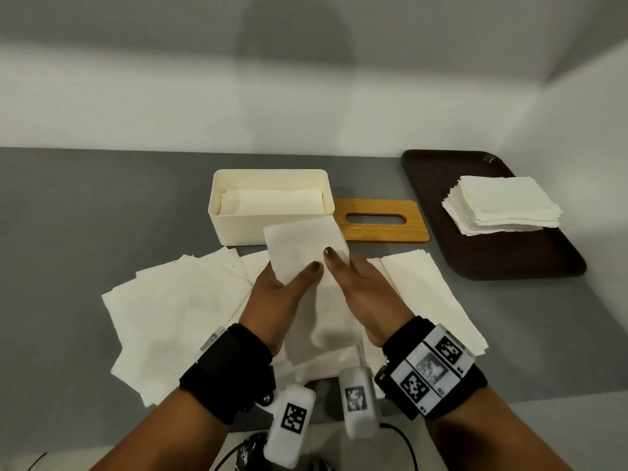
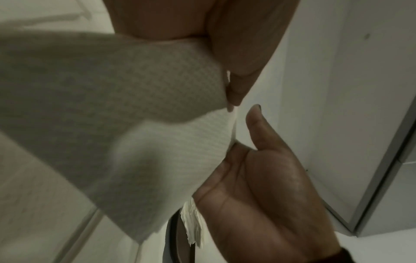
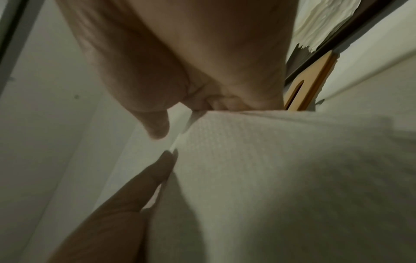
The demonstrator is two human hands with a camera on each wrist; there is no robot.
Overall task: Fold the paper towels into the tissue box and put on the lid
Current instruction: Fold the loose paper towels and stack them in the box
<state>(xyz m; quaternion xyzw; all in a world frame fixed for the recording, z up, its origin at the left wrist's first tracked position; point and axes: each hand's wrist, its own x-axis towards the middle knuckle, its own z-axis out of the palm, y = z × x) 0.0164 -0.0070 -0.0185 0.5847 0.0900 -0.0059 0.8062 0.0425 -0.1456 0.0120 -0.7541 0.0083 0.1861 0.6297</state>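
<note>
While both hands work above the grey table (image 1: pixel 85 215), a paper towel (image 1: pixel 302 253) is up in the air between them, just in front of the cream tissue box (image 1: pixel 272 229). Left hand (image 1: pixel 278 294) pinches it, thumb on top, fingers underneath. Right hand (image 1: pixel 367 294) grips its right edge, thumb pressed on the sheet. Folded towels already lie inside the box. Wooden lid (image 1: pixel 380 220) lies flat just right of the box. More loose sheets (image 1: pixel 176 314) are spread under the hands, and a neat stack (image 1: pixel 503 205) sits on the dark tray (image 1: pixel 530 263) at right.
</note>
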